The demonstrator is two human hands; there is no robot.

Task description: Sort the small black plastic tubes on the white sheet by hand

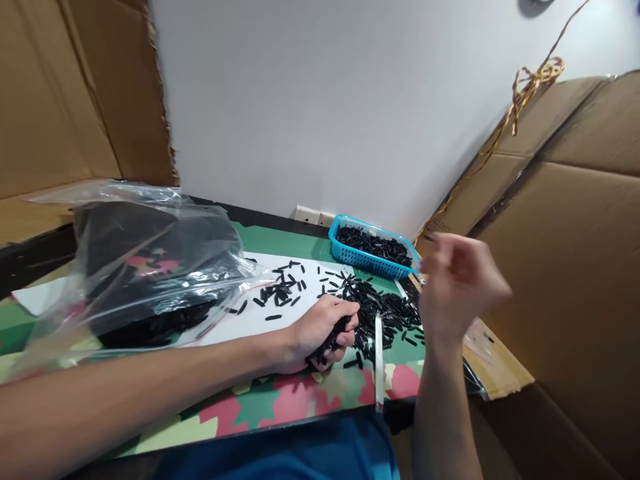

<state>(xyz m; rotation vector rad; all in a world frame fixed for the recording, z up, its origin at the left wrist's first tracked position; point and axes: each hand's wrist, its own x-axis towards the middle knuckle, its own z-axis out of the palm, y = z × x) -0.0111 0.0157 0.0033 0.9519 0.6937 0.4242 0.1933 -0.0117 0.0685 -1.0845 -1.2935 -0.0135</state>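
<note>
My left hand (325, 327) is wrapped around a bunch of small black oblong pieces (333, 341), low over the table's front part. Beside it lies a loose pile of the same black pieces (383, 307), with a narrow white strip (379, 363) standing out toward the table edge. My right hand (460, 283) is raised to the right of the pile and smeared by motion. Its fingers look curled in, and a tiny dark bit shows at the fingertips; what it is cannot be made out.
A blue plastic basket (345, 257) of black pieces stands against the wall. More pieces lie scattered on white paper (310, 273). A large clear zip bag (165, 267) with black contents sits at left. Cardboard (565, 267) walls in the right side; more cardboard (60, 100) stands left.
</note>
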